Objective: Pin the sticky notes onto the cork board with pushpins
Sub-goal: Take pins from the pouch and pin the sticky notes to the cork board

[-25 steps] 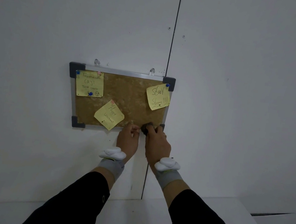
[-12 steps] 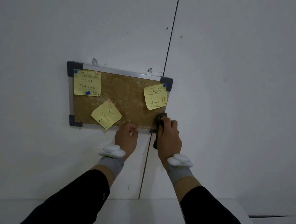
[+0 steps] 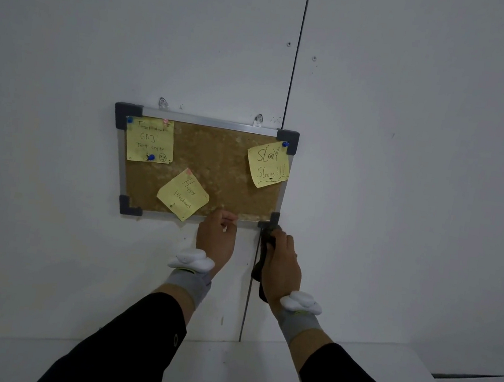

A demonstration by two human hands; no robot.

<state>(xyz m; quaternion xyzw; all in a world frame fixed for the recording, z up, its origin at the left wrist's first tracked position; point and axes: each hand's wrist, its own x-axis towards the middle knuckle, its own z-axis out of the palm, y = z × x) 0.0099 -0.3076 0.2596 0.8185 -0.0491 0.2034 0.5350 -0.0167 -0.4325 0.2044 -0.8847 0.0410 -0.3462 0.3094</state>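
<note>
The cork board (image 3: pixel 225 161) hangs on the wall in a metal frame with dark corners. Three yellow sticky notes are on it: one top left (image 3: pixel 150 140) with blue pins (image 3: pixel 151 157) and a pink one, one tilted at the bottom middle (image 3: pixel 183 194) under a pink pin (image 3: pixel 188 171), and one at the right (image 3: pixel 267 167) under a blue pin (image 3: pixel 285 144). My left hand (image 3: pixel 217 240) has its curled fingers on the board's bottom rail. Just below the bottom right corner, my right hand (image 3: pixel 284 265) grips a dark elongated object (image 3: pixel 263 253); what it is stays unclear.
Two clear hooks (image 3: pixel 163 103) (image 3: pixel 258 119) hold the board on a white wall with a vertical seam (image 3: pixel 294 68). A white table top (image 3: pixel 251 380) runs below my arms, and its right edge drops off at the far right.
My right hand carried the dark object from the bottom rail to beside the right corner, then down below it. My left hand stayed on the bottom rail.
</note>
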